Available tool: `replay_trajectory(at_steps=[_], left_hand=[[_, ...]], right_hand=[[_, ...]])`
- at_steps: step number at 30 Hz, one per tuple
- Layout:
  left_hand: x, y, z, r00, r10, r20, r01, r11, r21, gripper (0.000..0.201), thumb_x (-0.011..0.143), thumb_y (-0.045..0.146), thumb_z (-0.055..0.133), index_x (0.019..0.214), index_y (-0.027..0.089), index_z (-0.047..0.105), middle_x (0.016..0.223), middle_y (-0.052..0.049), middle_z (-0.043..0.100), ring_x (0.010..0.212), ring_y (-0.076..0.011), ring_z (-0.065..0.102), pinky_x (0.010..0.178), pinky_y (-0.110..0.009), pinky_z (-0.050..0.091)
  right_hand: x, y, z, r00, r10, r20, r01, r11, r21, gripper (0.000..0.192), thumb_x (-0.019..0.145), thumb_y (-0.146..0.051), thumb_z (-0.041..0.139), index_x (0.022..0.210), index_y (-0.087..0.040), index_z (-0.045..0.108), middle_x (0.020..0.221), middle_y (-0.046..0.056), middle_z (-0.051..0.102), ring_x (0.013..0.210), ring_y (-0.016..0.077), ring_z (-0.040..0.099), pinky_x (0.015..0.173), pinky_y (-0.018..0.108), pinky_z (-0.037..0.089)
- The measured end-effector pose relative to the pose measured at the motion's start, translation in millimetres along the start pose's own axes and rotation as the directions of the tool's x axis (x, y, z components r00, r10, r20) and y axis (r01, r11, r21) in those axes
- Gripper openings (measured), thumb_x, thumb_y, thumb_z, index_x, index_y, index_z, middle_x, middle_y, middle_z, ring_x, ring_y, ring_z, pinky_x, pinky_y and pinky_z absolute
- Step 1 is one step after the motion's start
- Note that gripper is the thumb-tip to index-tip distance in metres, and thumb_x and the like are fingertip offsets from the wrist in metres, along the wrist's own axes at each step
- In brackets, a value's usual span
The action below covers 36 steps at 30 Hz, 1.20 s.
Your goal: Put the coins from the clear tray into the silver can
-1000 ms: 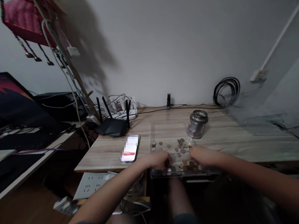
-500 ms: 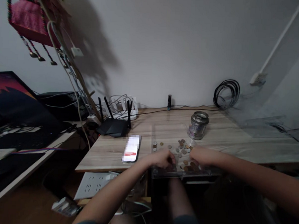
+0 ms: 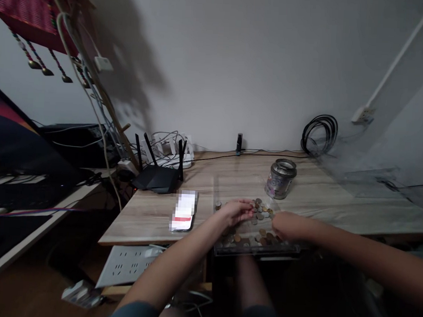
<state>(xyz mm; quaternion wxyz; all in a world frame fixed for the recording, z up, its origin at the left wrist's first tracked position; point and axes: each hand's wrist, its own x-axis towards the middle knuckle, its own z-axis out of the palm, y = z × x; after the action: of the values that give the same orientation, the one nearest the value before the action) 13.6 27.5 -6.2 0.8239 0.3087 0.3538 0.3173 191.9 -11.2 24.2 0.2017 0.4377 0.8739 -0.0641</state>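
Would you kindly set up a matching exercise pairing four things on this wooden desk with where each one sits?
Things:
1. black router with upright antennas
2. smartphone with lit screen
3. silver metal can
4. coil of black cable

Places:
A. against the wall at the desk's far right
B. lying flat, left of the clear tray of coins
C. just beyond the coins, standing upright
D. at the desk's far left corner, beside a white power strip

Pairs: 1-D, 2-B, 3-C, 4-A
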Motion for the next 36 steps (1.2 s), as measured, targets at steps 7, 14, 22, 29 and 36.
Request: replay_trajectory(at_steps=[7, 14, 22, 29, 36], left_hand=[[26, 16, 14.6, 0.997, -0.059, -0.041, 0.054, 0.991, -0.126, 0.016, 0.079, 0.007, 0.038, 0.07, 0.009, 0.051, 0.053, -0.002, 0.051, 0.044, -0.0056, 0.048, 0.046, -0.014, 0.043], [40, 34, 11.0, 0.994, -0.016, -0.105, -0.01, 0.971, -0.241, 0.02, 0.081, 0.016, 0.034, 0.062, 0.015, 0.04, 0.041, 0.008, 0.026, 0.03, -0.0031, 0.018, 0.029, -0.013, 0.01], [2, 37, -10.7, 0.981, 0.034, -0.189, -0.099, 0.932, -0.348, 0.024, 0.081, 0.015, 0.034, 0.064, 0.01, 0.05, 0.048, -0.001, 0.046, 0.04, -0.0053, 0.042, 0.038, -0.013, 0.033], [-33, 37, -25.6, 0.963, 0.106, -0.249, -0.218, 0.847, -0.485, 0.029, 0.082, 0.017, 0.032, 0.066, 0.008, 0.055, 0.055, -0.005, 0.052, 0.047, -0.0077, 0.049, 0.043, -0.016, 0.038], [-76, 28, -29.3, 0.935, 0.199, -0.293, -0.342, 0.727, -0.596, 0.021, 0.077, 0.015, 0.039, 0.071, 0.008, 0.058, 0.063, -0.007, 0.055, 0.057, -0.01, 0.053, 0.048, -0.018, 0.042]], right_hand=[[-3, 5, 1, 0.989, 0.018, 0.145, -0.027, 0.998, 0.055, 0.02, 0.054, -0.007, 0.056, 0.066, -0.019, 0.067, 0.066, 0.004, 0.064, 0.062, 0.0178, 0.056, 0.055, 0.026, 0.035], [6, 11, 4, 0.966, -0.006, -0.259, 0.02, 0.998, 0.053, 0.037, 0.065, -0.025, 0.06, 0.101, -0.015, 0.058, 0.1, 0.013, 0.058, 0.091, 0.0255, 0.053, 0.079, 0.035, 0.039], [65, 20, 12, 0.953, 0.059, -0.298, 0.011, 0.974, 0.227, 0.049, 0.082, -0.034, 0.041, 0.126, -0.011, 0.041, 0.128, 0.021, 0.039, 0.115, 0.0271, 0.04, 0.094, 0.039, 0.03], [59, -28, 8, 0.907, 0.01, -0.422, 0.158, 0.919, 0.362, 0.03, 0.078, -0.026, 0.047, 0.104, -0.016, 0.058, 0.097, 0.01, 0.055, 0.092, 0.0197, 0.051, 0.082, 0.031, 0.039], [84, -85, 0, 0.939, -0.033, -0.342, 0.161, 0.922, 0.353, 0.033, 0.069, -0.025, 0.059, 0.1, -0.014, 0.057, 0.104, 0.012, 0.054, 0.094, 0.022, 0.052, 0.08, 0.031, 0.04]])
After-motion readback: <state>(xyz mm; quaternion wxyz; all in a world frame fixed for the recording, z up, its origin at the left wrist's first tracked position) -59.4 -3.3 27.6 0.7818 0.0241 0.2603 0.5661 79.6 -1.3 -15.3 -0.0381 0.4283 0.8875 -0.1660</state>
